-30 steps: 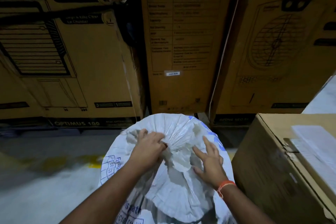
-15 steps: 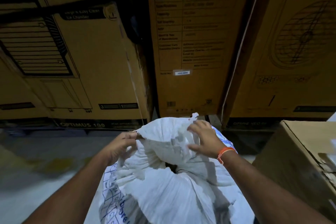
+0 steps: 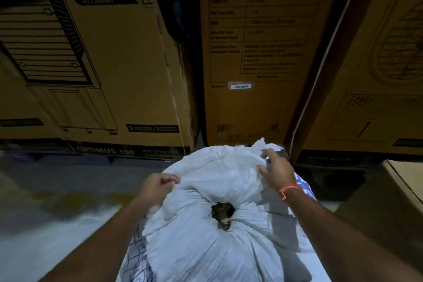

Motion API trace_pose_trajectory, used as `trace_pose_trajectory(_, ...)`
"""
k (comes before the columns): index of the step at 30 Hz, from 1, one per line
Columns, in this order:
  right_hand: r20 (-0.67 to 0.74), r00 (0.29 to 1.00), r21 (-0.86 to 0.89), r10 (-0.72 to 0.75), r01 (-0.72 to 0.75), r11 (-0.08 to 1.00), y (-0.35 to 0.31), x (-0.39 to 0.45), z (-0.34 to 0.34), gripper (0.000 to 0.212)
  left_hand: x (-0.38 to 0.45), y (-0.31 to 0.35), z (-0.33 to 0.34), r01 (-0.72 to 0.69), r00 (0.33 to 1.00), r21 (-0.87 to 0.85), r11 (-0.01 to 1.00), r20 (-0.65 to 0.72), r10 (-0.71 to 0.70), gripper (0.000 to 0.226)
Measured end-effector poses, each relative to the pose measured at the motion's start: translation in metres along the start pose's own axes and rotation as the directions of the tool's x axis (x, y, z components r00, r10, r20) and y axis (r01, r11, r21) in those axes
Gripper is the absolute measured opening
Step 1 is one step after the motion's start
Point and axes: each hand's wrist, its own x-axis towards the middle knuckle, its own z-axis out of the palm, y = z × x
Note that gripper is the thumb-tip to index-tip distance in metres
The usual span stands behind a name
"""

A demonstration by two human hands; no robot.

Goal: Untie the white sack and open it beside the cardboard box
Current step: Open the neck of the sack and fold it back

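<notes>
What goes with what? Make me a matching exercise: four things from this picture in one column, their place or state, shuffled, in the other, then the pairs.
1. left hand
2. right hand
3. white sack
4. cardboard box

a. at the right edge, beside the sack
b. grips the sack's near left rim
c. small dark gap at its mouth
d. grips the sack's far right rim, orange band at its wrist

Pairs: 1-b, 2-d, 3-c, 4-a

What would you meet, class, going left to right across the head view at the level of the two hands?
Floor → left hand → white sack → right hand → cardboard box.
</notes>
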Motion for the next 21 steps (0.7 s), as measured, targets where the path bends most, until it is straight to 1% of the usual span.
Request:
trace_pose_trajectory(1,0.030,0.999,-0.055,-0.015,0.017,0.998,-0.002,-0.003,0.004,0.042,0.001,0.003,0.008,0.033,0.999,0.247,0.968,-0.023,-0.028,0.031)
trace_pose_trajectory(2,0.038,0.999,-0.100,-0.037,0.041,0.994,-0.005,-0.008,0.007,0.051,-0.002,0.009,0.014,0.066,0.997,0.462,0.884,-0.072,-0.036,0.031)
trace_pose_trajectory(3,0.011,0.998,-0.119,-0.067,0.068,0.991,-0.006,-0.015,0.009,0.057,-0.007,0.018,0.020,0.101,0.986,0.569,0.816,-0.164,-0.007,0.030)
trace_pose_trajectory(4,-0.046,0.994,-0.111,-0.100,0.094,0.989,-0.009,-0.024,0.008,0.057,-0.016,0.030,0.027,0.106,0.960,0.576,0.811,-0.273,0.069,0.030)
trace_pose_trajectory(6,-0.202,0.971,-0.047,-0.124,0.117,0.992,-0.011,-0.049,0.003,0.046,-0.044,0.061,0.041,0.033,0.853,0.504,0.863,-0.464,0.239,0.022)
trace_pose_trajectory(7,-0.263,0.960,-0.026,-0.098,0.094,0.995,-0.010,-0.063,-0.001,0.039,-0.060,0.073,0.051,0.000,0.806,0.485,0.875,-0.518,0.287,0.021)
trace_pose_trajectory(8,-0.286,0.957,-0.027,-0.042,0.035,0.999,-0.008,-0.078,-0.004,0.033,-0.075,0.082,0.060,-0.012,0.798,0.465,0.885,-0.529,0.289,0.023)
trace_pose_trajectory(9,-0.269,0.962,-0.042,0.043,-0.057,0.998,-0.003,-0.091,-0.004,0.031,-0.087,0.089,0.069,0.012,0.829,0.432,0.902,-0.509,0.232,0.028)
trace_pose_trajectory(10,-0.219,0.964,-0.067,0.150,-0.168,0.984,0.001,-0.102,-0.005,0.036,-0.097,0.093,0.077,0.074,0.873,0.368,0.927,-0.474,0.118,0.033)
trace_pose_trajectory(11,-0.146,0.957,-0.099,0.250,-0.266,0.959,0.007,-0.112,-0.002,0.045,-0.101,0.093,0.084,0.157,0.904,0.310,0.938,-0.426,-0.010,0.039)
trace_pose_trajectory(12,-0.062,0.946,-0.135,0.319,-0.325,0.936,0.012,-0.119,0.002,0.058,-0.105,0.094,0.090,0.226,0.920,0.283,0.932,-0.377,-0.109,0.047)
trace_pose_trajectory(13,0.023,0.935,-0.143,0.353,-0.346,0.927,0.016,-0.126,0.007,0.068,-0.108,0.091,0.097,0.271,0.929,0.303,0.913,-0.331,-0.166,0.056)
trace_pose_trajectory(14,0.100,0.927,-0.132,0.361,-0.348,0.928,0.019,-0.131,0.013,0.075,-0.111,0.085,0.103,0.289,0.938,0.345,0.893,-0.287,-0.193,0.069)
trace_pose_trajectory(16,0.204,0.922,-0.109,0.328,-0.311,0.944,0.018,-0.138,0.023,0.079,-0.113,0.071,0.116,0.280,0.957,0.420,0.863,-0.192,-0.217,0.093)
trace_pose_trajectory(17,0.224,0.932,-0.113,0.285,-0.266,0.957,0.018,-0.141,0.028,0.078,-0.114,0.065,0.120,0.256,0.966,0.435,0.863,-0.147,-0.212,0.099)
trace_pose_trajectory(19,0.221,0.959,-0.129,0.178,-0.152,0.980,0.016,-0.147,0.031,0.068,-0.117,0.054,0.121,0.167,0.986,0.434,0.885,-0.073,-0.150,0.102)
trace_pose_trajectory(21,0.205,0.973,-0.072,0.108,-0.096,0.993,0.018,-0.149,0.029,0.056,-0.121,0.050,0.114,0.080,0.997,0.426,0.901,-0.034,-0.073,0.104)
